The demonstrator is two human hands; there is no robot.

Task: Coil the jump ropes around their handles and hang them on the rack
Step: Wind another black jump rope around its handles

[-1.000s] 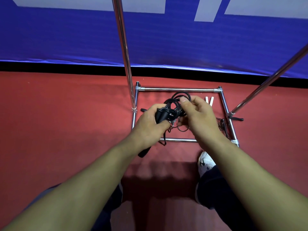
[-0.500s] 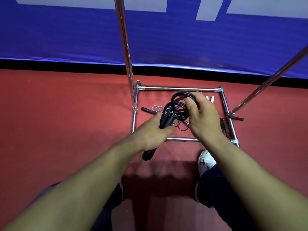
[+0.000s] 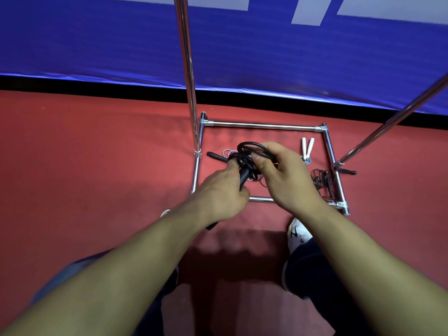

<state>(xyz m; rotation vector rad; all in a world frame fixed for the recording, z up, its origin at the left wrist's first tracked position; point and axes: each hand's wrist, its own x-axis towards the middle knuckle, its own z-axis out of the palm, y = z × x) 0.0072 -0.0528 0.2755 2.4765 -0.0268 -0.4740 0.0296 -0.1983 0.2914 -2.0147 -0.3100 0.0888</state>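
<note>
Black handles [image 3: 244, 176] sit clamped in the left hand [image 3: 221, 199]; the right hand [image 3: 286, 177] pinches the black rope coil [image 3: 252, 151] above them. Below, inside the chrome rack base [image 3: 261, 126] on the red floor [image 3: 97, 166], lie a white-handled rope [image 3: 307, 147] and another black rope [image 3: 321, 179].

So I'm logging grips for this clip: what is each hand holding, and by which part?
Left hand grips the black jump rope's handles; right hand pinches its coiled cord.
</note>
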